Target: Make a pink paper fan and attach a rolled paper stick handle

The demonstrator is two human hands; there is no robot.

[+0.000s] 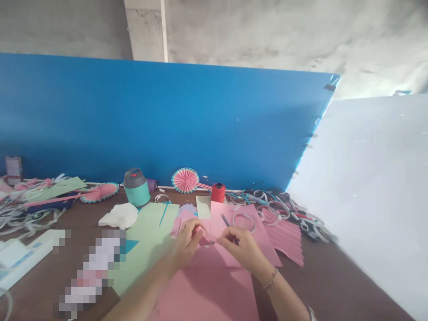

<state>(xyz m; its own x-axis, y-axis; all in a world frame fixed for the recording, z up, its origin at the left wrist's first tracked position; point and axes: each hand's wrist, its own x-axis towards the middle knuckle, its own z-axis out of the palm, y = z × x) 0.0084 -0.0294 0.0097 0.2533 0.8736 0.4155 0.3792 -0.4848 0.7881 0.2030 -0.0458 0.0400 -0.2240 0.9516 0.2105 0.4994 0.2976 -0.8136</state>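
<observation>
My left hand point(189, 243) is closed around a small folded piece of pink paper point(199, 229), partly hidden by the fingers. Just to its right, my right hand point(242, 247) has thumb and forefinger pinched together beside the piece's lower end. What that pinch holds is too small to tell. A dark pointed tool point(225, 219) shows above the right knuckles; whether it is in the hand or lying on the paper I cannot tell. Both hands are over pink paper sheets point(214, 290). Behind them stands a red thread spool point(218, 193).
A round pleated paper fan point(185, 180) leans against the blue partition point(167, 120); another fan point(100, 192) lies left. Green paper point(150, 232), a teal-and-grey container point(137, 187) and a white crumpled bundle point(119, 216) are left. Pleated pink paper point(284, 238) and tangled cables point(307, 218) lie right.
</observation>
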